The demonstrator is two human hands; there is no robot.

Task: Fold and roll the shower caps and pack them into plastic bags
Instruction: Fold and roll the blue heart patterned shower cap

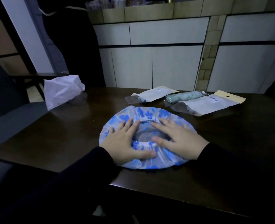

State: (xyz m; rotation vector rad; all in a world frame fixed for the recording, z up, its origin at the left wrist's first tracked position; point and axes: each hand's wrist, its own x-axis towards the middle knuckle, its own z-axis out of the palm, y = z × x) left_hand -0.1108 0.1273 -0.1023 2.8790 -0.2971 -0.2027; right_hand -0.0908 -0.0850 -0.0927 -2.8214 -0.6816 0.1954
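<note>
From the head view, you have one shower cap (147, 138) spread flat on the dark table (69, 135), opening side up, its elastic rim gathered in a ring around the middle. Your left hand (125, 143) lies on the cap's left half and your right hand (180, 139) on its right half — both with fingers straight and spread, palms pressing the plastic down, gripping nothing. The cap looks smoothed out but not yet folded, so for this one the fold, the roll and the bagging are all left to do. Beyond it, toward the cabinets, lie three plastic bags: a flat white-backed one (153, 95) on the left, a clear one holding a rolled greenish cap (184, 97) in the middle, and a third with a yellow header card (214, 102) just beside and partly over it. The middle bag, I judge, is one finished pack; whether the other two are filled you cannot tell from here. A crumpled white bag (62, 91) sits at the far left edge of the table, well apart from your work. So you are early on — at least one cap packed, this blue-flowered one only flattened.
</note>
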